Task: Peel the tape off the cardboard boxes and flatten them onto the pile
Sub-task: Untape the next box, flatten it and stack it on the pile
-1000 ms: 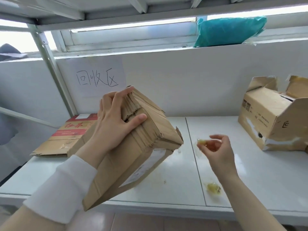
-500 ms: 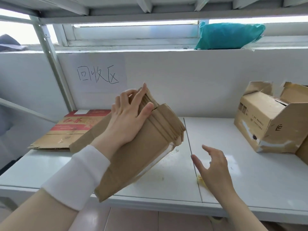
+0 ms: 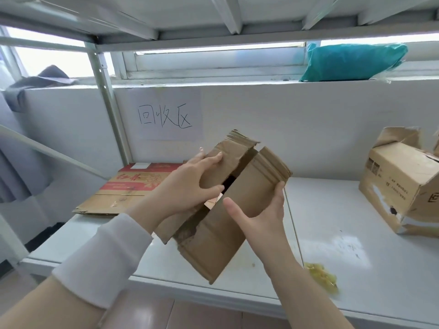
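Note:
A brown cardboard box [image 3: 240, 217] is held tilted above the white table [image 3: 356, 269], its two top flaps parted along a dark slit. My left hand [image 3: 190, 184] grips the left flap, thumb in the gap. My right hand [image 3: 259, 214] holds the right flap from the side, fingers curled round its far edge. A flattened cardboard pile [image 3: 133, 191] with red print lies at the back left of the table. A crumpled wad of yellowish tape [image 3: 323, 277] lies near the table's front edge, right of my right forearm.
A second torn cardboard box [image 3: 403, 186] stands at the right of the table. A paper sign [image 3: 166, 115] hangs on the white back wall. A teal bag [image 3: 351, 61] sits on the window ledge. A metal shelf post [image 3: 107, 100] rises at the left.
My right hand dropped the tape wad on the table and rose to take hold of the box's right flap. The box turned so its parted flaps face me.

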A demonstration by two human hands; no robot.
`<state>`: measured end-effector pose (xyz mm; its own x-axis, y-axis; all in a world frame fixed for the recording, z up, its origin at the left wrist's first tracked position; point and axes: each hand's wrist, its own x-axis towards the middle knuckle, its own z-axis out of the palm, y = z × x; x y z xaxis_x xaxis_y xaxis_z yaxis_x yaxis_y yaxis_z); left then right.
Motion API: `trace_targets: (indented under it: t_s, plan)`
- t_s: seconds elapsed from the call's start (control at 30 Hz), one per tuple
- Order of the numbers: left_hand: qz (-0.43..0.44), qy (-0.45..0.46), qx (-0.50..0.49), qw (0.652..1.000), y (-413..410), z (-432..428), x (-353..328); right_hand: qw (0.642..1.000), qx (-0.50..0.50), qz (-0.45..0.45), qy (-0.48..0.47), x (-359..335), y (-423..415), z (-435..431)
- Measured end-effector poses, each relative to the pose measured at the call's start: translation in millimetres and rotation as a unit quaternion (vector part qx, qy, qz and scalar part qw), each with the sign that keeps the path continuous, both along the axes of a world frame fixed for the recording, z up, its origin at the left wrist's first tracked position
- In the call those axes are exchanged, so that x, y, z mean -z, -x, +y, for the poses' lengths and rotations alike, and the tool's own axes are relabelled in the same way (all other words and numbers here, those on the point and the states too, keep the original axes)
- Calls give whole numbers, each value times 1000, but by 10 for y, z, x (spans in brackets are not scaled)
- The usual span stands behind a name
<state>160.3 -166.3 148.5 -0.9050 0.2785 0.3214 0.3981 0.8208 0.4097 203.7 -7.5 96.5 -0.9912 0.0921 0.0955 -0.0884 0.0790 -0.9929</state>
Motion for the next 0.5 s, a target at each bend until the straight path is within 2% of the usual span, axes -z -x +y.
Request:
trace_targets:
  t_s: [0.13,0.2,0.27,0.33,0.4,0.43,0.47,0.5]
  plan:
    - [-36,-152,48,987,-25,-18,-275,998,35,-24,-47,-12,78,-42]
    - [-41,-160,57,985,-22,-106,-383,998,49,-13,-45,22,122,-11]
    - [-50,-141,70,986,-12,-200,-447,999,33,-20,17,50,156,63]
    - [-33,-105,40,993,5,-291,-483,995,-3,-13,98,54,175,171]
    - [23,-39,-25,999,40,-352,-517,991,-24,19,134,1,167,265]
    - [66,19,-57,996,65,-358,-523,990,-21,29,134,-28,160,285]
    - [101,116,-97,983,71,-328,-537,991,-18,35,129,-54,157,290]
    - [150,208,-125,959,56,-251,-538,992,-17,41,118,-69,170,279]
